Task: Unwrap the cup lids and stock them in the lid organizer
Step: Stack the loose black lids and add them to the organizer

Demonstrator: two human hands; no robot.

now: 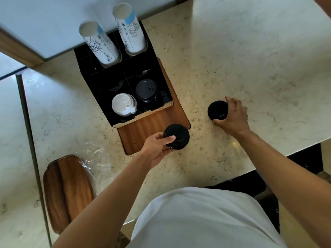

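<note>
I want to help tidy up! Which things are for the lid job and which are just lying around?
For the job:
black plastic lids in left hand
black lids under right hand
black compartment organizer
crumpled clear wrapper

Lying about:
tall paper cup stacks
empty wooden tray

Black lids point(176, 136) in my left hand point(157, 148), another black stack point(217, 110) under my right hand point(233, 116). Black organizer point(100, 83), white lids point(122, 104), wood-grain brown tray point(152, 124), cream speckled marble counter point(250, 51).
</note>
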